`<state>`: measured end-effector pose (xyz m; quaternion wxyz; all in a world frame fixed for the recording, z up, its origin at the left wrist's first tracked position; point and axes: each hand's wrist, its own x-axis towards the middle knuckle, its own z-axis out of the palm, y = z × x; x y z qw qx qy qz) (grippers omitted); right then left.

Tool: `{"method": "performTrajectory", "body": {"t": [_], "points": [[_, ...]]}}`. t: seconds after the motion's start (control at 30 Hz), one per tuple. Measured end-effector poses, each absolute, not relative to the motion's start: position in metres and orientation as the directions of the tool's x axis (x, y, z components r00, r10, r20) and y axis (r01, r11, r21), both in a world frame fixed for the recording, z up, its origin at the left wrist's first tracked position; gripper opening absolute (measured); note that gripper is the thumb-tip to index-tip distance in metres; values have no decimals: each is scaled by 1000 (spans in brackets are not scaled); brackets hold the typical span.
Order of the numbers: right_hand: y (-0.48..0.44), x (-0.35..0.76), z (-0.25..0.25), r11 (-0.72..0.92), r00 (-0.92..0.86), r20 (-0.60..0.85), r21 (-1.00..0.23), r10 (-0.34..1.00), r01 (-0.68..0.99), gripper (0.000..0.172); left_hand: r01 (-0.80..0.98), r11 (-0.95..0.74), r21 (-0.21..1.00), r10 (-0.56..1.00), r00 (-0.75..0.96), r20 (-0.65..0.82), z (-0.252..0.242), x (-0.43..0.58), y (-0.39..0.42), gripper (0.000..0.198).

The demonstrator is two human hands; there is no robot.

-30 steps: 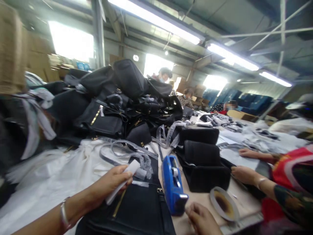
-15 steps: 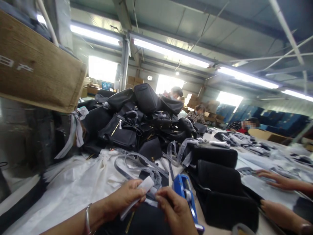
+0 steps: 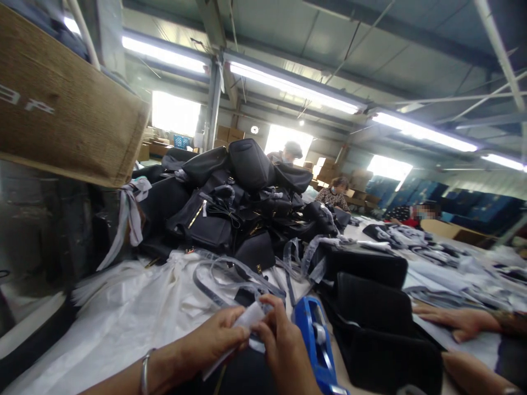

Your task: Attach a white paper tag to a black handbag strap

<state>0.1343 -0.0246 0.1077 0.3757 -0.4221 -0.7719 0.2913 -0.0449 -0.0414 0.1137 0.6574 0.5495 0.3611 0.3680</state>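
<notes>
My left hand (image 3: 220,334), with a silver bangle at the wrist, is closed on a folded white strip (image 3: 252,315) that looks like paper or thin foam. Thumb and fingers of my right hand (image 3: 284,343) are pinched together at the strip's right end; whether they grip the strip or a strap behind it, I cannot tell. Below both hands lies a black bag (image 3: 247,376), mostly covered by them. Plastic-wrapped straps (image 3: 230,282) loop just beyond my fingers. A blue tape dispenser (image 3: 307,315) stands close by on the right.
Black bags (image 3: 247,164) are heaped ahead. White sheets (image 3: 107,323) spread at left, beneath a hanging brown sack (image 3: 69,109). More black bags (image 3: 374,302) lie to the right, near a co-worker's hands (image 3: 461,323). Other people sit farther back.
My right hand has risen and closed in on the white strip's end, its fingers nearer my left hand. The co-worker's upper hand has shifted toward the black bags.
</notes>
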Motion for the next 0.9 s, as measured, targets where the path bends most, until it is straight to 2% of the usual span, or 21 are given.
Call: {"method": "performTrajectory", "body": {"t": [0.1, 0.2, 0.27, 0.4, 0.5, 0.67, 0.8, 0.9], "points": [[-21, 135, 111, 358, -336, 233, -852, 913, 381, 52, -100, 102, 990, 876, 481, -42, 111, -45, -41, 26], [-16, 139, 113, 235, -391, 110, -928, 914, 289, 46, -121, 155, 981, 867, 492, -76, 114, -46, -43, 24], [-13, 141, 112, 202, -449, 79, -951, 890, 233, 39, -152, 210, 966, 848, 520, -102, 117, -48, -44, 24], [-6, 144, 103, 340, -481, 195, -910, 855, 237, 25, -277, 383, 881, 780, 608, -148, 118, -52, -40, 25], [-3, 142, 97, 388, -433, 248, -880, 867, 273, 27, -381, 496, 780, 724, 678, -129, 111, -55, -35, 24], [-1, 139, 92, 441, -450, 308, -869, 838, 226, 25, -486, 581, 653, 683, 727, -67, 106, -59, -33, 24], [1, 145, 89, 486, -507, 318, -841, 801, 240, 22, -479, 573, 665, 675, 736, -51, 110, -57, -36, 26], [-2, 155, 94, 406, -458, 266, -882, 848, 239, 28, -444, 510, 736, 714, 696, -74, 115, -54, -37, 29]]}}
